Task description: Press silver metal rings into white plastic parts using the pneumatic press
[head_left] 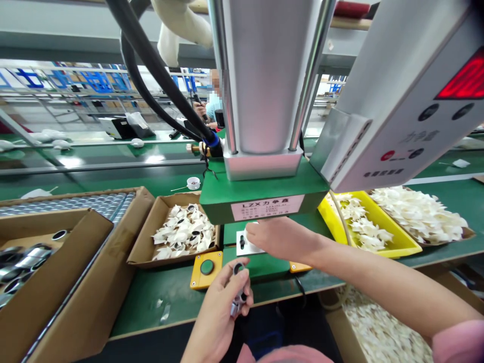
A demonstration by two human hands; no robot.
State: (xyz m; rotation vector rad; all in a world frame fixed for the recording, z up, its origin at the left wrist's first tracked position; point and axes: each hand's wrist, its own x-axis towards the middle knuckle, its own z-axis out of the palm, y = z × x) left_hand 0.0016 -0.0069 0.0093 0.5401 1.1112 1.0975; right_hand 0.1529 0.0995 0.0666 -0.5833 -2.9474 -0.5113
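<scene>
Gripping small metal ring part (238, 292), left hand (221, 307) fingers curled closed around it, low at table (151, 297) front edge, just beside yellow button box (206, 269). Right hand (282, 237) reaching under green press (262, 194), fingertips on white fixture block (245, 243); whether closed or holding anything, cannot tell. Cardboard box of white pieces (184, 232) left of press; yellow tray (368, 227) right.

Green workbenches (113, 166) run toward blue-framed racks (94, 80) (brightly lit).
</scene>
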